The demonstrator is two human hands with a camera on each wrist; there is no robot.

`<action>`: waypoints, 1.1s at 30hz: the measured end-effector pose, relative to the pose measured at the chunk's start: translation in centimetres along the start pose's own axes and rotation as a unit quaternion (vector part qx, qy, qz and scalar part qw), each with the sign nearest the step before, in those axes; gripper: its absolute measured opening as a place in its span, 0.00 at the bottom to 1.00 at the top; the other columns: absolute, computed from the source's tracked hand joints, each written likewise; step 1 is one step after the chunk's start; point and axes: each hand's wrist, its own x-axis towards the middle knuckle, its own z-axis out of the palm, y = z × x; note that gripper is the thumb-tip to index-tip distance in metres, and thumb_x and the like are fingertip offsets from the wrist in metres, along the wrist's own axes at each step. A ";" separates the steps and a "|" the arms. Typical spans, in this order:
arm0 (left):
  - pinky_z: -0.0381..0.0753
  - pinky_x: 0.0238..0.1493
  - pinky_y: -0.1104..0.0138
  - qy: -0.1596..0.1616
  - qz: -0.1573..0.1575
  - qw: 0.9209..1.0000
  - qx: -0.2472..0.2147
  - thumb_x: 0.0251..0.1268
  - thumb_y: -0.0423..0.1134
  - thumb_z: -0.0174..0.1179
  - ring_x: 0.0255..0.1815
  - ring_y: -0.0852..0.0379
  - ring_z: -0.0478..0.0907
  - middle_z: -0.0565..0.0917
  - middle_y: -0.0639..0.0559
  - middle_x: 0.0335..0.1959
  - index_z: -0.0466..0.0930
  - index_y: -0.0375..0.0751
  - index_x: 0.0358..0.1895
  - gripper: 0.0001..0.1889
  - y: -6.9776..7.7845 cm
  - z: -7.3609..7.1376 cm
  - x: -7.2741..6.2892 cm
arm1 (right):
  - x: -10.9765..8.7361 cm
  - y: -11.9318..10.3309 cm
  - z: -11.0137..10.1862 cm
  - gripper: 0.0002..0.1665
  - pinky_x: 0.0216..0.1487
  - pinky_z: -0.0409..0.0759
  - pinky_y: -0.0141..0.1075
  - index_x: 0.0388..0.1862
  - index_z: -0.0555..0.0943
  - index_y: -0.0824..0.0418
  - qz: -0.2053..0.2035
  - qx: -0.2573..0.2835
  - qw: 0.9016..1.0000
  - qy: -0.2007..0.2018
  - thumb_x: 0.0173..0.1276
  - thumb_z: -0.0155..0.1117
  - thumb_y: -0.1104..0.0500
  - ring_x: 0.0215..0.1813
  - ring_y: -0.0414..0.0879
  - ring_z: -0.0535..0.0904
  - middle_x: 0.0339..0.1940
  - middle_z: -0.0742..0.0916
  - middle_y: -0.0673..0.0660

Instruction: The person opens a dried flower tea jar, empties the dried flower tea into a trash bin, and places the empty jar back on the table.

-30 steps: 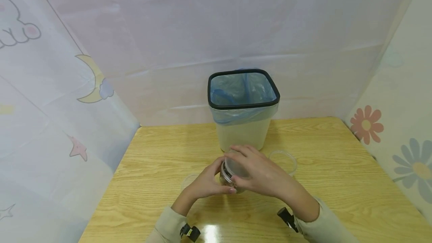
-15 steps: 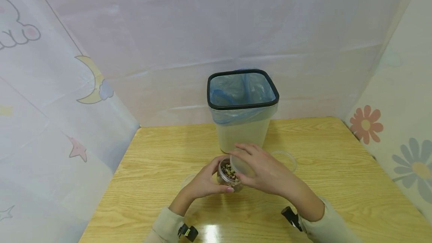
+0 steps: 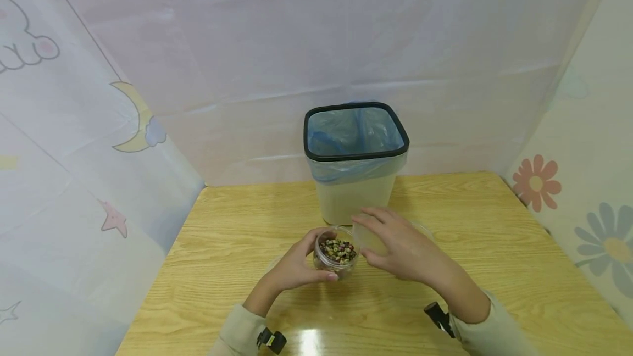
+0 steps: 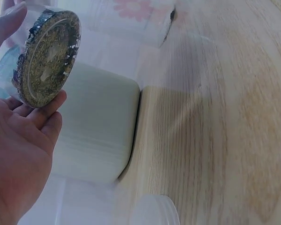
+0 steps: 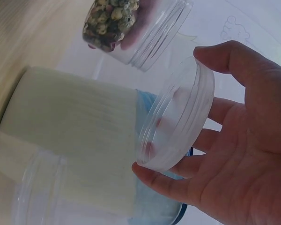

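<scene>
In the head view my left hand holds a clear round jar above the table, fingers and thumb around its side. Small multicoloured dried bud-like pieces lie inside it, and its mouth is uncovered. Finer dark bits show through the jar's base in the left wrist view. My right hand grips a translucent screw lid by its rim, thumb on one side and fingertips on the other. The lid is tilted on edge, just right of the jar and apart from it.
Behind the hands stands a white bin with a black rim and blue liner. Another clear container stands on the wooden table to the right, partly hidden by my right hand. A translucent lid lies on the left.
The lid has come off the jar and moved right with my right hand. The jar's contents are now uncovered, and my left hand has shifted slightly left with the jar.
</scene>
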 end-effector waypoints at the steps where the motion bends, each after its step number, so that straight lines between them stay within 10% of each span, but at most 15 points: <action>1: 0.62 0.75 0.46 0.002 0.001 1.000 0.000 0.54 0.43 0.78 0.73 0.55 0.68 0.73 0.52 0.71 0.61 0.62 0.75 0.46 0.1 0.0 0.0 | -0.1 0.1 -0.1 0.35 0.61 0.78 0.58 0.70 0.76 0.58 0.005 -0.001 1.000 -0.001 0.63 0.74 0.55 0.66 0.62 0.76 0.68 0.78 0.63; 7: 0.62 0.75 0.46 0.005 -0.003 1.000 0.003 0.54 0.43 0.78 0.73 0.56 0.68 0.72 0.63 0.70 0.60 0.63 0.76 0.47 0.2 -0.2 0.0 | -0.8 1.0 -0.6 0.35 0.61 0.77 0.61 0.70 0.76 0.59 0.037 0.000 0.999 -0.010 0.64 0.73 0.55 0.67 0.64 0.75 0.69 0.77 0.65; 33: 0.60 0.75 0.43 0.021 -0.009 0.999 0.024 0.56 0.47 0.77 0.76 0.51 0.64 0.71 0.50 0.73 0.60 0.58 0.76 0.46 0.5 -1.8 -0.8 | -5.4 6.1 -3.6 0.35 0.61 0.70 0.69 0.70 0.74 0.64 0.136 0.002 0.991 -0.013 0.67 0.71 0.56 0.67 0.74 0.68 0.69 0.73 0.72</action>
